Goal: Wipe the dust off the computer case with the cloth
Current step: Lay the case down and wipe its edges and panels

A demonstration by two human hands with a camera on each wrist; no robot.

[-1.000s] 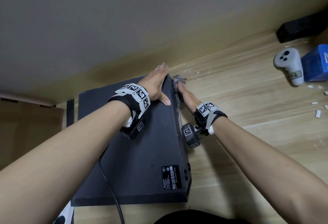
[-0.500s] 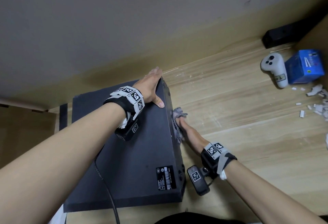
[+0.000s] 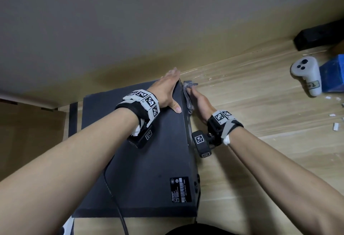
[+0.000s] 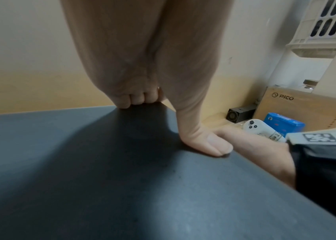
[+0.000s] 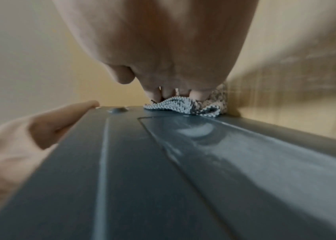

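1. The computer case point(image 3: 141, 160) lies flat on its side on the wooden floor point(image 3: 260, 123), close to the wall — its broad dark panel faces up and its narrow side faces the person's right.
2. The left hand point(image 3: 167, 91) rests flat on the far right corner of that top panel, fingers straight and thumb spread, gripping nothing; I judge that it steadies the case.
3. The right hand point(image 3: 200, 104) presses the checked cloth point(image 3: 188, 95) against the narrow side, at its far end near the wall. In the right wrist view the fingers point(image 5: 183, 92) bear on the cloth point(image 5: 185, 105) — whether they curl round it or push it flat I cannot tell.
4. Done so far, by my reading: the side strip behind the cloth shows pale smeared streaks, so this face is being worked but is not clean.
5. Left to do: the rest of the side towards the person, and probably the top panel, which looks faintly speckled in the left wrist view.
6. A white controller point(image 3: 307, 74) and a blue box point(image 3: 333, 74) lie well apart to the right.
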